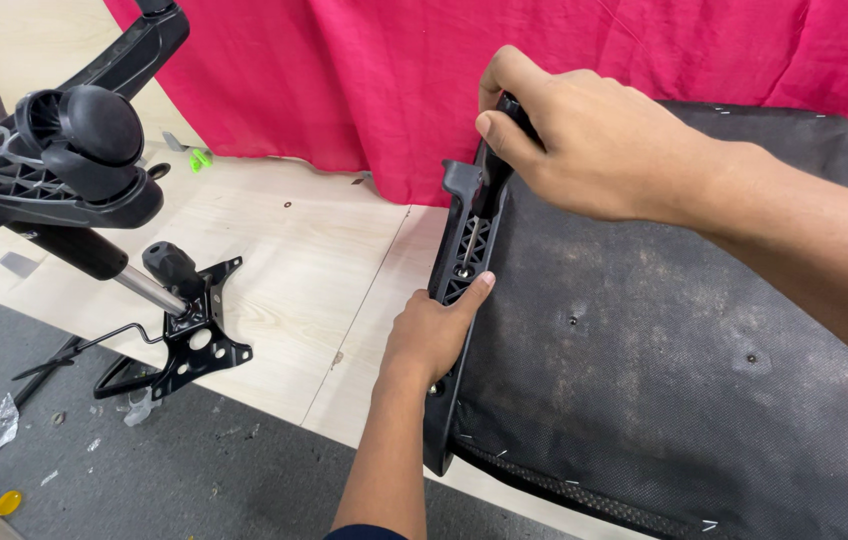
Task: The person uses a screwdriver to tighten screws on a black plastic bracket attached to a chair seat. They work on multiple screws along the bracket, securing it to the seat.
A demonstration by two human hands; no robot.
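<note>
2 hands fix a black armrest bracket (466,240) against the left edge of an upturned chair seat (664,340).

The left hand (431,335) presses the bracket's lower part, thumb flat along its ribs, steadying it; the right hand (584,140) is closed around a dark tool handle (516,110) at its top, likely driving a screw; the wheeled chair base (64,150) lies well apart on the left.

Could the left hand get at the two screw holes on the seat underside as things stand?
Probably yes: the left hand rests on the armrest bracket beside the seat underside, and nothing covers the screw holes.
</note>
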